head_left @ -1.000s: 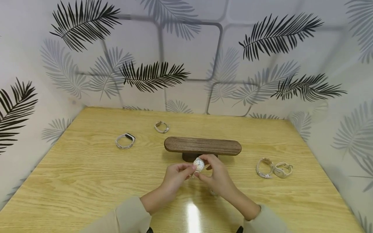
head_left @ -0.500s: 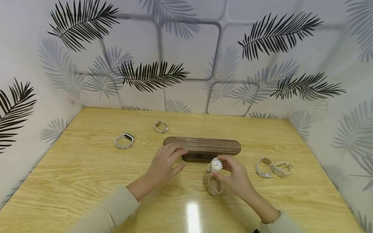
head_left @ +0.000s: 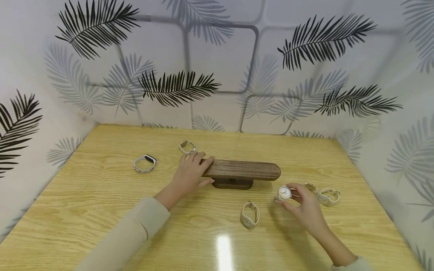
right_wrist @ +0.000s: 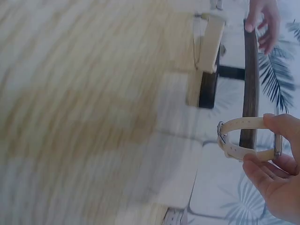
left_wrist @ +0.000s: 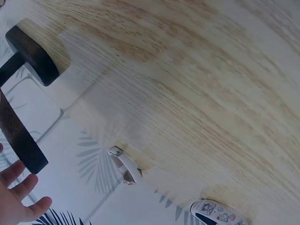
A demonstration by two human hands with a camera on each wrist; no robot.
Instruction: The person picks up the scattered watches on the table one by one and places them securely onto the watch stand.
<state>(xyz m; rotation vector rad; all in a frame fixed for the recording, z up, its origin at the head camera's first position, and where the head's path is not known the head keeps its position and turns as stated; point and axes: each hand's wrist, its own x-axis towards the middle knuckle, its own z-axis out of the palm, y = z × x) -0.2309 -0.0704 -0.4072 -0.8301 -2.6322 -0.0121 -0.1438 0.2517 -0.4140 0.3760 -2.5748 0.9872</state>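
Note:
My right hand (head_left: 306, 205) pinches a wristwatch (head_left: 284, 192) with a round white dial and a cream strap. In the right wrist view its buckled strap loop (right_wrist: 243, 124) hangs from the fingers, in the air. My left hand (head_left: 190, 175) is over the left end of the dark wooden display stand (head_left: 244, 170), fingers spread above the bar and thumb lower in front. Whether it touches the bar I cannot tell. Another cream-strapped watch (head_left: 249, 215) lies on the table before the stand, between both hands.
At the right lie two more watches, one cream (head_left: 328, 197) and one partly hidden by my right hand (right_wrist: 276, 187). A fitness band (head_left: 145, 164) and a small light-strapped watch (head_left: 187, 147) lie at the back left. Patterned walls (head_left: 217, 113) border the wooden table (head_left: 101, 210).
My right hand has carried the watch rightward, uncovering the watch on the table. My left hand has let go of the carried watch and moved left to the stand's end.

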